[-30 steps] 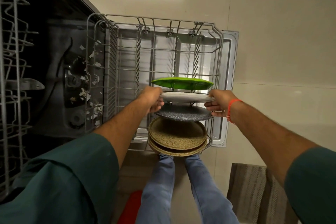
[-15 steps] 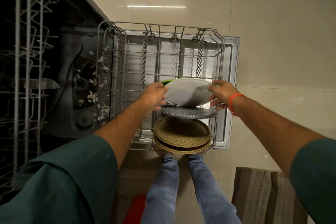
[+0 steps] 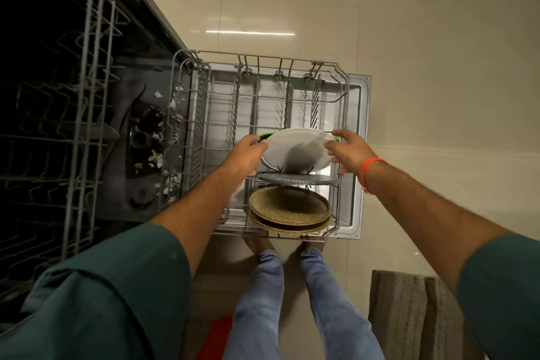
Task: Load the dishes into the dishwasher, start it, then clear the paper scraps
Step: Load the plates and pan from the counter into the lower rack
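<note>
Left hand [image 3: 247, 155] fingers curled on white plate [image 3: 298, 150] left rim, right hand [image 3: 349, 152] fingers spread, tips pinching right rim; both forearms stretched forward. Plate tilted upright in lower rack [image 3: 344, 102] tines, green plate [image 3: 266, 135] behind, grey plate [image 3: 298, 178] and two tan plates [image 3: 289, 207] nearer. Paper scraps [image 3: 159, 155] on dishwasher floor left of rack
</note>
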`<state>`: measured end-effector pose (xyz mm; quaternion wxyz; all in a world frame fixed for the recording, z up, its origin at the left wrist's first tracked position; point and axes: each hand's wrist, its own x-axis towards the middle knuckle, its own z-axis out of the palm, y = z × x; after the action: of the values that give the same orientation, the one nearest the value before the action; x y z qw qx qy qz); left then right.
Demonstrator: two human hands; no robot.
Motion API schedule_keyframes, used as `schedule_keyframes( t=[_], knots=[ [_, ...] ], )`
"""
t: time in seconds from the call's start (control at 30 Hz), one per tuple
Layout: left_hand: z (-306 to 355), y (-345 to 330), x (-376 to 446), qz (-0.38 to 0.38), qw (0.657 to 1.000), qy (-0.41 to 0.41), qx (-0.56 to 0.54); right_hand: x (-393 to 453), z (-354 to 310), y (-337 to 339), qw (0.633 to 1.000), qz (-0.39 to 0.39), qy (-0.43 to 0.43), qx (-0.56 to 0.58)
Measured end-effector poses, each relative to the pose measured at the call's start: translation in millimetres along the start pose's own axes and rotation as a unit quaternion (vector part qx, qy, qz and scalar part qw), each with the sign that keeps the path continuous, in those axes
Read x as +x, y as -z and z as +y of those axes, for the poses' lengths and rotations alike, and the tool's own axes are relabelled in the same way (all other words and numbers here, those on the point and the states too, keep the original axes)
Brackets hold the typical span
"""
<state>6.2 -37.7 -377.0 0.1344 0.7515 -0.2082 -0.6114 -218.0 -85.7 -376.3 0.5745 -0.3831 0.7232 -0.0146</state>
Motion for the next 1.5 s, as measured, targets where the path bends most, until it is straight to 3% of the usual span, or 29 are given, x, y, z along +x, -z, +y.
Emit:
schedule_keyframes(
  t=[0.27, 0.6, 0.8, 1.1, 1.5],
  knots=[
    [14, 10, -83, -0.004, 0.998, 0.003, -0.057, -73, -26, 8, 0.999, -0.032, 0.024, 0.009],
    [16, 17, -222, 0.055, 0.979, -0.02, -0.193, -182, -75, 24, 0.991, -0.097, 0.09, -0.016],
    [2, 22, -327, 0.107, 0.955, -0.06, -0.27, -271, -96, 8, 0.97, -0.178, 0.159, -0.04],
    [-71, 45, -456, 0.213, 0.884, -0.098, -0.404, -392, -100, -67, 0.925, -0.28, 0.229, -0.119],
    [-236, 100, -617, 0.365, 0.761, -0.123, -0.522, -584, -62, -216, 0.83, -0.403, 0.338, -0.188]
  ],
)
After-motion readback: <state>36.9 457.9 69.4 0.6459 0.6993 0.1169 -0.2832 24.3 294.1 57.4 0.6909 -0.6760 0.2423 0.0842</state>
